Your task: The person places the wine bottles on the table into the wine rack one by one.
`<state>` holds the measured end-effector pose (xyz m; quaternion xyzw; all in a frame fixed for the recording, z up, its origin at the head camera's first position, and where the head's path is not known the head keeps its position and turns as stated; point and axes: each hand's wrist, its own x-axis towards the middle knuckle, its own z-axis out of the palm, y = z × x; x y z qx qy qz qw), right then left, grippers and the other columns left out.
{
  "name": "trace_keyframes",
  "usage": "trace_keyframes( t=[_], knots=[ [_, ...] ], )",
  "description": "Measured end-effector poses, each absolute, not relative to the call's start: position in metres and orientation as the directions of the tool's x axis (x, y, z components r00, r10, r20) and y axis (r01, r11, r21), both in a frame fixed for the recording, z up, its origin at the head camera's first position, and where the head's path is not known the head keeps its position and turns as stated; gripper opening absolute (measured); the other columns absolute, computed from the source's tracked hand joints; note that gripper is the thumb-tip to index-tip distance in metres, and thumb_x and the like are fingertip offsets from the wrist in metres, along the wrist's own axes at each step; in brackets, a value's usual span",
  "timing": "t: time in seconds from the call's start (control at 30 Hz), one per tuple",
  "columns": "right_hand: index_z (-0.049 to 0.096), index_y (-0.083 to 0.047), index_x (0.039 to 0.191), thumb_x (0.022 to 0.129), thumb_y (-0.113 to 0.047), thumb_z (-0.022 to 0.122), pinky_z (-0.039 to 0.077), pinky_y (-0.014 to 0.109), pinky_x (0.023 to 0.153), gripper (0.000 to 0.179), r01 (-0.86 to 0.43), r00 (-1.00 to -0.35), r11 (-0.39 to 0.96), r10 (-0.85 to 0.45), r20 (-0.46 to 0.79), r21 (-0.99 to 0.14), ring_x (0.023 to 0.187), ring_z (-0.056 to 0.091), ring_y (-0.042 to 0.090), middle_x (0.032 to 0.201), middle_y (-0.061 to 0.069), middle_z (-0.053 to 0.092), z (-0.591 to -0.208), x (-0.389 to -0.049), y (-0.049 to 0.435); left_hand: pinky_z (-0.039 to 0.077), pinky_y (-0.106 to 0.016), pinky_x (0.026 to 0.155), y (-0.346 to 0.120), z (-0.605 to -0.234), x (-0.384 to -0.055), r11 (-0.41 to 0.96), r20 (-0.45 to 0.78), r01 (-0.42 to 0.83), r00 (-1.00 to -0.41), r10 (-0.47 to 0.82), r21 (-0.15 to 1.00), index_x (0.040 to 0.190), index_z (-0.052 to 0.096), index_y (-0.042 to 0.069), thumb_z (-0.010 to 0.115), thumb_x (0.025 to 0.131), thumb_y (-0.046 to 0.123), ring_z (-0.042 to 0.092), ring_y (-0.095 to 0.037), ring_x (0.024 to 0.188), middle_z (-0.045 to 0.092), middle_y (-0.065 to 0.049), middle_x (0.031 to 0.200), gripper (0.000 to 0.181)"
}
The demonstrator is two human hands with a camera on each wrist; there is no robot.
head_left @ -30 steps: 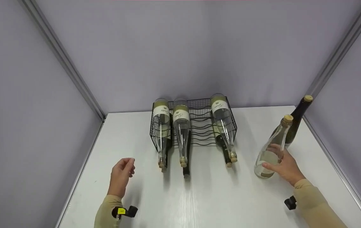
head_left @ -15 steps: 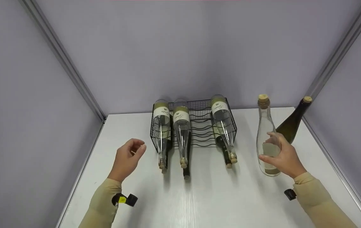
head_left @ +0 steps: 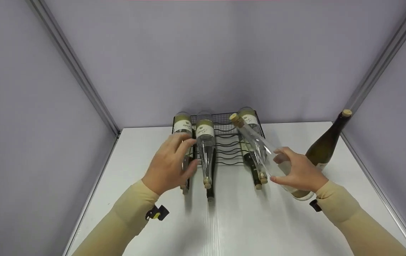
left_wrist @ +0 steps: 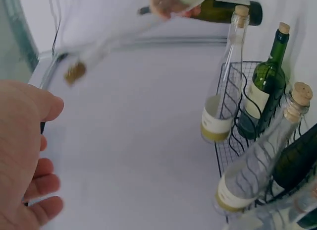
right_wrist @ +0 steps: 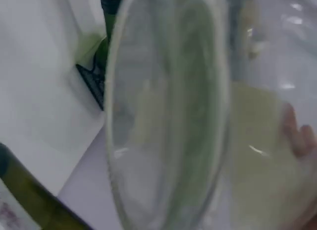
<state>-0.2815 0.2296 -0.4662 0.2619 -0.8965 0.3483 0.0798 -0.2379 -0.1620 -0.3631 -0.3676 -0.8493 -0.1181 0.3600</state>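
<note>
My right hand (head_left: pixel 300 172) grips a clear glass bottle (head_left: pixel 259 145) by its lower body. The corked neck tilts up and to the left, in front of the wire rack's right side. In the left wrist view the bottle's cork (left_wrist: pixel 75 73) is blurred; the bottle's base (right_wrist: pixel 168 111) fills much of the right wrist view. My left hand (head_left: pixel 170 165) hovers over the rack's left bottles with fingers apart, holding nothing. Beneath it a clear bottle (head_left: pixel 183 126) is partly hidden. The black wire rack (head_left: pixel 227 144) also bears clear bottles in the middle (head_left: pixel 205 138) and at the right.
A dark green corked bottle (head_left: pixel 325 145) stands at the right, behind my right hand. Dark bottles lie in the rack below the clear ones, necks toward me. The white table (head_left: pixel 238 220) meets grey walls at the back and sides.
My right hand has lifted the clear bottle and swung its neck from upright to the left. My left hand has moved forward and right, to the rack, its fingers spreading.
</note>
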Motion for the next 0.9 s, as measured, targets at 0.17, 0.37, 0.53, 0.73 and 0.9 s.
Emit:
trace_keyframes(
  t=[0.17, 0.37, 0.53, 0.73, 0.9],
  knots=[
    [0.047, -0.017, 0.129, 0.065, -0.041, 0.087, 0.05, 0.041, 0.08, 0.079, -0.593, -0.805, 0.652, -0.493, 0.329, -0.473, 0.094, 0.062, 0.014, 0.104, -0.006, 0.064, -0.463, -0.288, 0.211, 0.031, -0.044, 0.108, -0.135, -0.358, -0.243, 0.658, 0.605, 0.692, -0.396, 0.691, -0.298, 0.12, 0.055, 0.003, 0.071, 0.082, 0.034, 0.044, -0.034, 0.129, 0.053, -0.017, 0.127, 0.052],
    [0.05, -0.018, 0.125, 0.063, -0.039, 0.084, 0.053, 0.032, 0.073, 0.074, -0.717, -0.695, 0.63, -0.614, 0.375, -0.298, 0.09, 0.062, 0.011, 0.104, -0.004, 0.063, -0.47, -0.289, 0.2, 0.039, -0.043, 0.102, -0.113, -0.368, -0.251, 0.623, 0.341, 0.656, -0.521, 0.783, -0.426, 0.131, 0.049, 0.008, 0.069, 0.081, 0.051, 0.05, -0.028, 0.12, 0.056, -0.01, 0.121, 0.068],
    [0.052, -0.011, 0.128, 0.064, -0.041, 0.083, 0.053, 0.031, 0.077, 0.077, -0.788, -0.612, 0.577, -0.697, 0.375, -0.214, 0.086, 0.059, 0.008, 0.11, -0.002, 0.063, -0.473, -0.284, 0.19, 0.05, -0.033, 0.066, -0.106, -0.388, -0.254, 0.617, 0.091, 0.67, -0.644, 0.76, -0.413, 0.125, 0.048, 0.012, 0.063, 0.082, 0.061, 0.06, -0.018, 0.077, 0.059, 0.0, 0.089, 0.067],
    [0.051, -0.01, 0.129, 0.063, -0.041, 0.082, 0.052, 0.03, 0.071, 0.079, -0.807, -0.589, 0.557, -0.732, 0.343, -0.196, 0.072, 0.051, 0.005, 0.103, -0.004, 0.061, -0.472, -0.277, 0.185, 0.042, -0.029, 0.041, -0.106, -0.408, -0.253, 0.638, 0.018, 0.692, -0.672, 0.74, -0.337, 0.096, 0.052, 0.015, 0.06, 0.087, 0.058, 0.043, -0.01, 0.042, 0.05, 0.006, 0.056, 0.045],
    [0.052, -0.012, 0.13, 0.064, -0.042, 0.082, 0.052, 0.031, 0.073, 0.078, -0.809, -0.587, 0.555, -0.744, 0.319, -0.194, 0.072, 0.052, 0.004, 0.099, -0.007, 0.061, -0.47, -0.282, 0.186, 0.039, -0.026, 0.038, -0.11, -0.414, -0.251, 0.643, 0.075, 0.711, -0.652, 0.754, -0.283, 0.087, 0.05, 0.015, 0.06, 0.088, 0.055, 0.04, -0.007, 0.04, 0.046, 0.008, 0.052, 0.041]
  ],
)
